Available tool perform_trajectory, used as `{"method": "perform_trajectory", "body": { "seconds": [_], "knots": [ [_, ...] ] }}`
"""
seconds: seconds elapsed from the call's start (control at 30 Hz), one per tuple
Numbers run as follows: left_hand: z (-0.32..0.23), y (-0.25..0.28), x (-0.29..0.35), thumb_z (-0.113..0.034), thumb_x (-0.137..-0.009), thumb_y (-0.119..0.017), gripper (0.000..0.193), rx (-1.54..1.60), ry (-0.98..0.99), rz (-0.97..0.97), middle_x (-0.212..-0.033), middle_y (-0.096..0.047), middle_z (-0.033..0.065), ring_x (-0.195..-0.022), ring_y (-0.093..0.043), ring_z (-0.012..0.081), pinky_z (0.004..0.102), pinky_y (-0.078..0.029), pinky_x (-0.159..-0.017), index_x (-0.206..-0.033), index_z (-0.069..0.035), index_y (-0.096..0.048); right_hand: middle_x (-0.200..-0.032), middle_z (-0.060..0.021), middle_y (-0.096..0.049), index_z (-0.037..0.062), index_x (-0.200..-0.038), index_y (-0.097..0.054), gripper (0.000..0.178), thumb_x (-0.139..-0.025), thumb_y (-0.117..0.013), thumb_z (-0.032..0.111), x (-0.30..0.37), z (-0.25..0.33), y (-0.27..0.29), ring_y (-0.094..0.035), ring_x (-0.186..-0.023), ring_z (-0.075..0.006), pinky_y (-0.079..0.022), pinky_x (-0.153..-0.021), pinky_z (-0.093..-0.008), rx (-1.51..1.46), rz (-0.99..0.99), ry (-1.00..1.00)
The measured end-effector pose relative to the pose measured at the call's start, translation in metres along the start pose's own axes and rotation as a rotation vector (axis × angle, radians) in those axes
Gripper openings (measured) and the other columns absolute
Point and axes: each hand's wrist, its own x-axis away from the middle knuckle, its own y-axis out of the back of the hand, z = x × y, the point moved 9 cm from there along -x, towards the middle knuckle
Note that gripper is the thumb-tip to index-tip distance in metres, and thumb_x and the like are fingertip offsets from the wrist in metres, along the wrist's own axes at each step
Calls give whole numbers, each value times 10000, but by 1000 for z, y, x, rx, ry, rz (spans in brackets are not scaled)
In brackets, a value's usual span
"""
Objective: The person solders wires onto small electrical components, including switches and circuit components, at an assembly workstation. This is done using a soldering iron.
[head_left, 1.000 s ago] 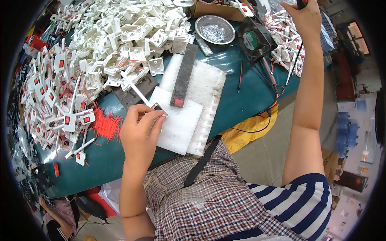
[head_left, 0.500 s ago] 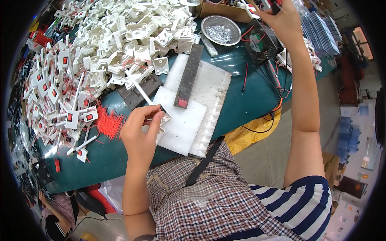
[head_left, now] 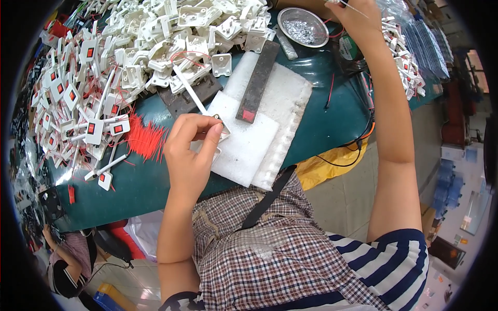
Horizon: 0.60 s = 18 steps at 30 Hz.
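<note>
By the left hand (head_left: pixel 185 150), its grip pinched nearly closed, a white housing (head_left: pixel 226 134) is held at the foam (head_left: pixel 244 150) by the counter's (head_left: pixel 321 122) near edge. The right hand (head_left: pixel 358 20) is cut off by the view; its grip cannot be told. Were the pinch loosened, the housing could be tipped by its long rod (head_left: pixel 191 92). The foam is obstructed by a dark bar (head_left: pixel 258 83).

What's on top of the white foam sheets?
A dark bar with a red end lies on the foam sheets; the left hand holds a white long-handled housing over their left edge. Foam directly beneath the bar is hidden.
</note>
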Motion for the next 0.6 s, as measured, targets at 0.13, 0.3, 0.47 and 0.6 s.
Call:
{"method": "perform_trajectory", "body": {
  "seconds": [0.13,0.3,0.47,0.6],
  "knots": [
    [6,1,3,-4,-860,-727,59,67,30,8,-912,-655,78,-775,-669,150,262,-555,-709,-900,26,-696,-1064,-212,-577,24,-1141,-524,561,-677,-834,83,-5,-5,-14,-586,-999,-423,-496,-834,-467,19,-97,-74],
    [8,-1,0,-6,-842,-739,68,71,63,14,-917,-659,78,-774,-673,144,262,-559,-702,-886,24,-697,-1042,-205,-604,46,-1156,-522,551,-712,-835,133,1,-9,-1,-607,-985,-427,-504,-839,-464,57,-85,-214],
    [11,6,2,-8,-830,-746,68,4,103,11,-927,-666,77,-771,-691,141,259,-563,-676,-881,17,-708,-860,-75,-718,-11,-1126,-601,432,-813,-843,161,43,11,29,-670,-768,-98,-493,-694,-210,-473,137,-381],
    [11,12,4,19,-815,-758,97,9,53,-6,-965,-670,96,-802,-707,162,263,-592,-712,-905,29,-724,-900,-90,-673,-29,-1172,-571,385,-879,-769,124,103,77,67,-692,-731,-164,-540,-647,-249,-817,230,-422]
  ]
}}
